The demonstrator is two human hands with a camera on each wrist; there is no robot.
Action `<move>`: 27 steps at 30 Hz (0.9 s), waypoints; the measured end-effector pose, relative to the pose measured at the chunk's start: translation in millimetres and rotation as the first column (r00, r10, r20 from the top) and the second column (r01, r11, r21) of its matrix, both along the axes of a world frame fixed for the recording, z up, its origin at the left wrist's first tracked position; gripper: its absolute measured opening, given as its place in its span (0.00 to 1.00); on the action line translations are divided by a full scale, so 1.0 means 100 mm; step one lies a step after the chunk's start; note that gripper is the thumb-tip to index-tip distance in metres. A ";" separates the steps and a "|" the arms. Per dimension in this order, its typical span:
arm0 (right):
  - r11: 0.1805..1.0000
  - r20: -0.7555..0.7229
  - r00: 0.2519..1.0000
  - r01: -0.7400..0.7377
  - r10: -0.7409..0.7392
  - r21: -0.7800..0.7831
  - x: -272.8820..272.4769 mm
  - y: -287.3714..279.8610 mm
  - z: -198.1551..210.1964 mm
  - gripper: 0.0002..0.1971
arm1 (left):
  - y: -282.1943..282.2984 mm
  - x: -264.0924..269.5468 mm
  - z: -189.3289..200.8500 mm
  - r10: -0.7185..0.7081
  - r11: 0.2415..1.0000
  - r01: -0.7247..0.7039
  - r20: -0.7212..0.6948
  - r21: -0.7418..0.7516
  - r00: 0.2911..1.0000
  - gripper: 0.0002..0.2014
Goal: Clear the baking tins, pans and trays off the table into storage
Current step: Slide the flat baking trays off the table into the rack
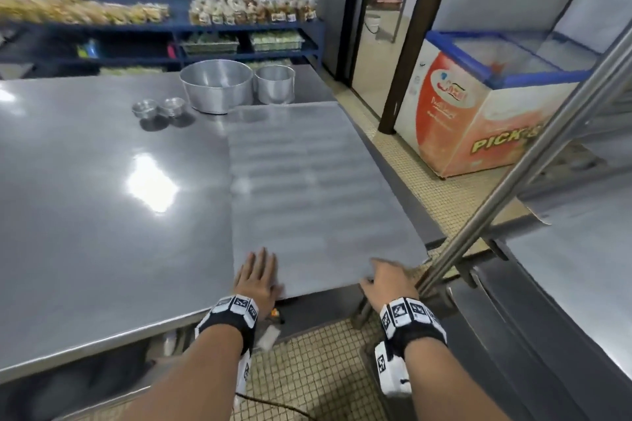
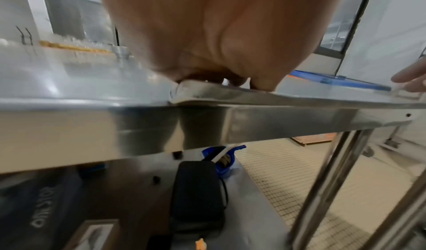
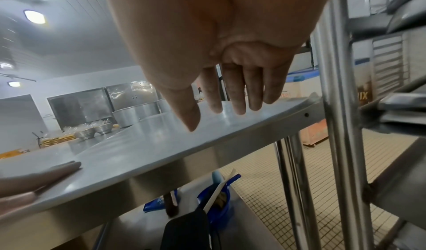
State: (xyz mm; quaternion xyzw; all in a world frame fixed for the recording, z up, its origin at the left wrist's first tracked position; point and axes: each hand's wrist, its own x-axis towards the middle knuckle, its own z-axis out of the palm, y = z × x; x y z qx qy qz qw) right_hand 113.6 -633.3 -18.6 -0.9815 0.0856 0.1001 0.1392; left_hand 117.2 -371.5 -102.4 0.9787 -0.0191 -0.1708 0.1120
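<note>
A large flat metal baking tray [image 1: 307,181] lies on the right part of the steel table [image 1: 102,215], its near edge jutting over the table's front. My left hand [image 1: 258,275] rests flat on the tray's near left corner, fingers straight; the left wrist view shows the palm [image 2: 219,35] pressing on that corner. At the near right corner is my right hand [image 1: 386,278]. Its fingers [image 3: 239,99] are stretched out just over the tray [image 3: 161,144] and grip nothing. Further back stand a big round tin [image 1: 217,85], a smaller round tin [image 1: 275,84] and two stacks of small moulds [image 1: 157,108].
A steel rack [image 1: 513,174] with trays on its shelves [image 1: 581,267] stands close on the right, one post right beside my right hand. Beyond it is an orange chest freezer [image 1: 478,106]. Blue shelves [image 1: 239,27] of bagged goods run behind the table. A tiled floor [image 1: 427,164] lies between.
</note>
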 end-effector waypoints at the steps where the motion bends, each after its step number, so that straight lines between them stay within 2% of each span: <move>1: 1.000 0.006 1.000 -0.001 0.001 -0.005 0.05 -0.01 -0.03 0.20 | 0.06 0.00 0.04 0.004 1.000 -0.004 -0.018 0.014 1.000 0.55; 5: 1.000 -0.006 1.000 -0.017 0.017 0.008 0.29 -0.08 -0.19 0.28 | 0.26 -0.07 0.05 0.004 0.998 0.002 -0.105 0.066 0.994 0.39; 10: 0.997 -0.008 0.999 0.047 -0.047 -0.054 0.46 -0.21 -0.30 0.36 | 0.39 -0.36 0.05 0.047 0.997 -0.040 -0.106 0.073 0.993 0.39; 13: 0.976 -0.058 0.980 0.195 -0.189 0.102 0.47 -0.20 -0.40 0.48 | 0.45 -0.56 0.09 0.077 0.997 -0.078 -0.074 -0.012 0.994 0.42; 16: 0.909 -0.106 0.953 0.302 -0.284 0.286 0.47 -0.16 -0.49 0.62 | 0.46 -0.80 0.11 0.160 0.982 -0.157 0.022 -0.102 0.987 0.40; 21: 0.882 -0.134 0.922 0.386 -0.363 0.268 0.39 -0.13 -0.54 0.72 | 0.26 -0.98 0.23 0.273 0.960 -0.278 0.142 0.017 0.952 0.35; 25: 0.815 -0.231 0.888 0.458 -0.399 0.355 0.43 -0.19 -0.47 0.76 | 0.20 -0.81 0.35 0.439 0.897 -0.441 0.162 -0.028 0.884 0.22; 26: 0.813 -0.249 0.883 0.466 -0.398 0.350 0.45 -0.20 -0.46 0.77 | 0.18 -0.75 0.37 0.530 0.847 -0.529 0.152 -0.053 0.834 0.23; 27: 0.810 -0.258 0.877 0.475 -0.405 0.343 0.47 -0.19 -0.45 0.78 | 0.16 -0.69 0.39 0.641 0.767 -0.638 0.127 -0.073 0.757 0.29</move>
